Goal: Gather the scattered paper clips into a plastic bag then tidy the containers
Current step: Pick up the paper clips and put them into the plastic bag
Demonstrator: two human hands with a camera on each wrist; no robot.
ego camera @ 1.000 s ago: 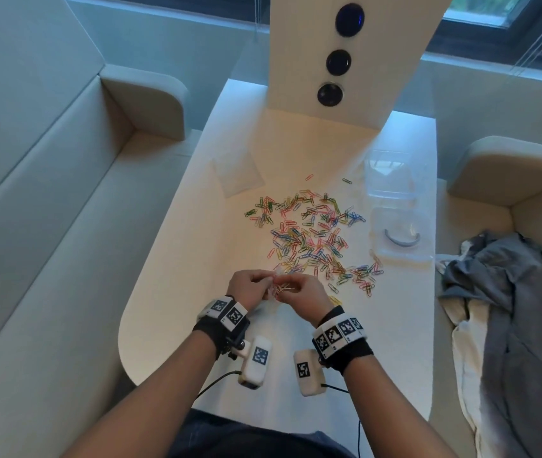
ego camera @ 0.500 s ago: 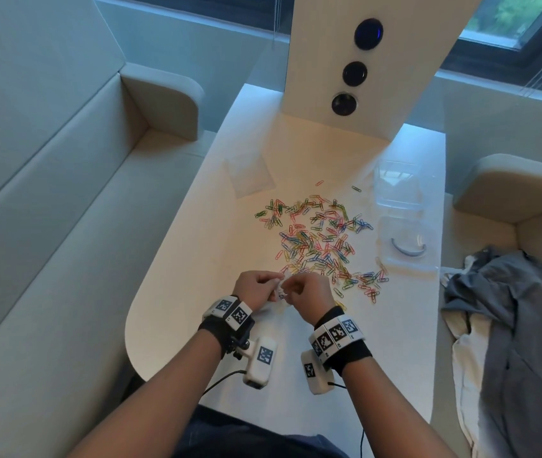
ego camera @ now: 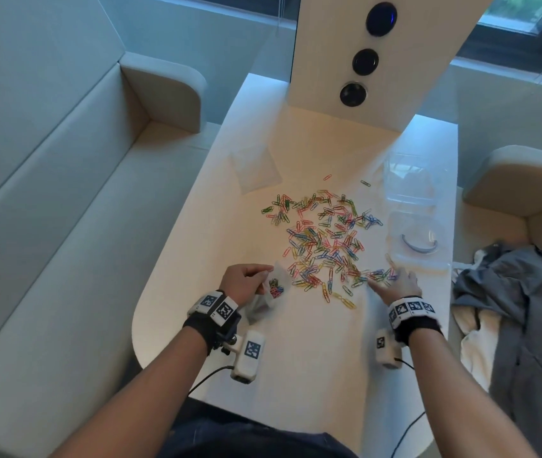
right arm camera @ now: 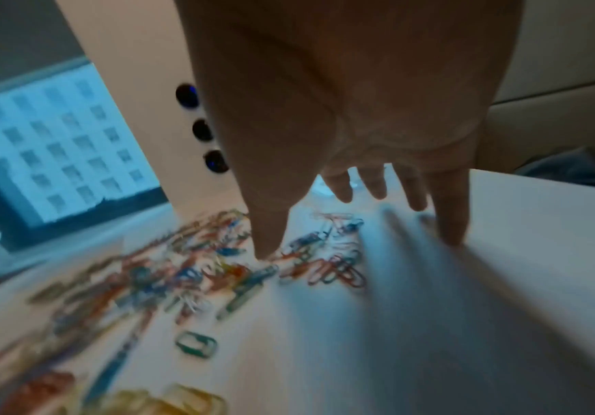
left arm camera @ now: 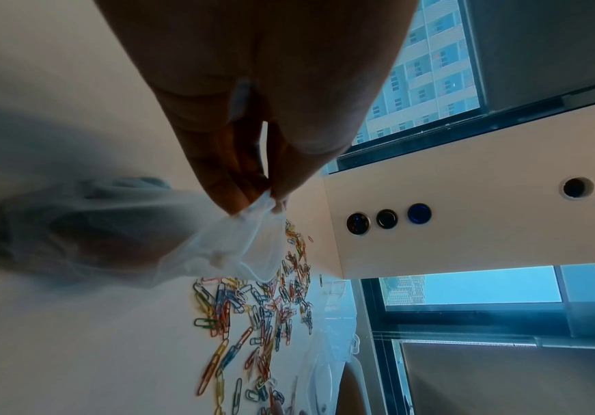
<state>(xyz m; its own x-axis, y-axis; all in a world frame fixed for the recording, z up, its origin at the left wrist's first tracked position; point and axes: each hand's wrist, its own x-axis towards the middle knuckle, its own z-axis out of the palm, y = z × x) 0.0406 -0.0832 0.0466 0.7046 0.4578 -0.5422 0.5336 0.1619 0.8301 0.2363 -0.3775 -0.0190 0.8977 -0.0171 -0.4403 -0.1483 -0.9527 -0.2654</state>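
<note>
Presently left hand (ego camera: pixel 246 283) pinches plastic bag (ego camera: pixel 271 289) mouth; right hand (ego camera: pixel 397 283) spread flat on paper clips (ego camera: pixel 326 236). Best to rake the clips under the fingers toward the bag, keeping its mouth open.

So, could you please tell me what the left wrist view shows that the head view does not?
Only the left wrist view shows the left hand's fingertips pinching the plastic bag at its rim. Only the head view shows the few clips inside the bag, the right hand spread at the pile's near right edge, and a grey garment. Both show the scattered paper clips on the table.
</note>
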